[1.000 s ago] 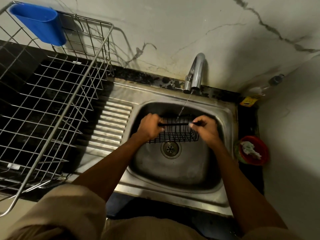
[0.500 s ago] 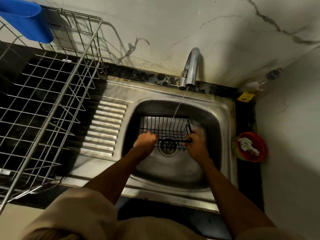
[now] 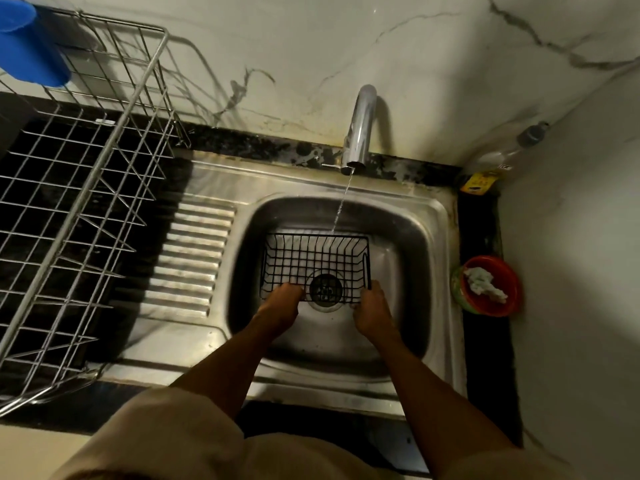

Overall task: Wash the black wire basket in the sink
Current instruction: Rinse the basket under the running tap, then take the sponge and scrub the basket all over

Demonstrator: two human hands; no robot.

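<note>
The black wire basket lies open side up in the steel sink, over the drain. A thin stream of water from the chrome tap falls onto the basket's far rim. My left hand grips the near left corner of the basket. My right hand grips its near right corner. Both sets of fingers curl over the near rim.
A large silver wire dish rack stands on the dark counter to the left, with a blue cup hung on its far edge. A red bowl holding a white scrub sits right of the sink, beside a clear bottle in the corner.
The basket has tipped from standing on edge under the tap to lying flat and open side up over the drain. Both hands moved nearer to me with its near rim.
</note>
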